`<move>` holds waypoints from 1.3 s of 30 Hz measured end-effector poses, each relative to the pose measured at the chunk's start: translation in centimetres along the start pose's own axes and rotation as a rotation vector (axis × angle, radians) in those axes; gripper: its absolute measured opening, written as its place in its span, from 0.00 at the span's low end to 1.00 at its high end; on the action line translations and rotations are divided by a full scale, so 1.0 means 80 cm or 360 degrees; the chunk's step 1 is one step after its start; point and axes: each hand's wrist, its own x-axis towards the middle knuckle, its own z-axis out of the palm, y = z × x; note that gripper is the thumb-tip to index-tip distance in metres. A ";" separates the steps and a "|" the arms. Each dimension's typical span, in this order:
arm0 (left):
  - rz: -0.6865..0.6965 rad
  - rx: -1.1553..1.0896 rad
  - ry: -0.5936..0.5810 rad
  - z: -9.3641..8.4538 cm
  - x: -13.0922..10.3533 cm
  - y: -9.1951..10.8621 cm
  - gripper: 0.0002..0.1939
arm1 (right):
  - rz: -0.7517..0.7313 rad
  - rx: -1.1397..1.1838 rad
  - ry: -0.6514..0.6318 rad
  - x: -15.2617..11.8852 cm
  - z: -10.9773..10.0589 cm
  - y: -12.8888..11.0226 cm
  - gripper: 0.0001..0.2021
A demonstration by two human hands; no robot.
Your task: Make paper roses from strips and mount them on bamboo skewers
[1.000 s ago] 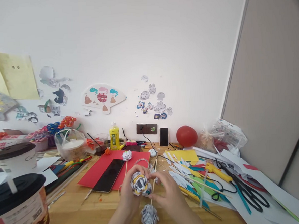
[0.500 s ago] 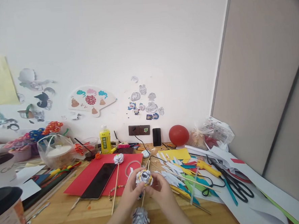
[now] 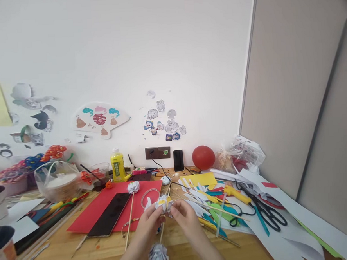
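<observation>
A white paper flower (image 3: 164,203) with yellow edges is pinched between my left hand (image 3: 150,222) and my right hand (image 3: 183,216). The fingers of both hands close on its sides. Below my hands on the wooden table lies another white paper flower (image 3: 158,257), with a thin stick running up from it under my hands. To the left, a third paper flower (image 3: 133,187) on a wooden stick (image 3: 129,217) rests across the red sheet (image 3: 101,205). Whether the held flower has a stick of its own I cannot tell.
Paper strips (image 3: 201,195), a yellow glue gun (image 3: 238,194) and black scissors (image 3: 266,208) spread over the right side. A black tablet-like slab (image 3: 109,215) lies on the red sheet. Behind stand a yellow bottle (image 3: 117,165), a phone (image 3: 178,160) and a red balloon (image 3: 204,157). Cups stand at far left.
The held flower has tipped, so its face now shows less and its side more. Both hands stay on it. The whole view has shifted slightly.
</observation>
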 end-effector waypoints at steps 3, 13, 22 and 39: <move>-0.0046 -0.0074 -0.0026 0.001 -0.001 -0.003 0.19 | 0.0008 -0.0006 0.0061 0.001 0.000 0.004 0.22; -0.0348 -0.0113 -0.0215 0.005 -0.007 0.001 0.22 | 0.0040 -0.0073 0.0109 0.001 -0.001 0.001 0.20; -0.0063 0.0271 -0.0212 -0.003 -0.004 0.005 0.20 | 0.0005 -0.0190 0.0074 0.000 -0.004 0.001 0.20; 0.0909 0.1594 0.0025 -0.078 0.028 0.040 0.19 | -0.0349 -0.1187 -0.0316 -0.003 -0.009 0.012 0.24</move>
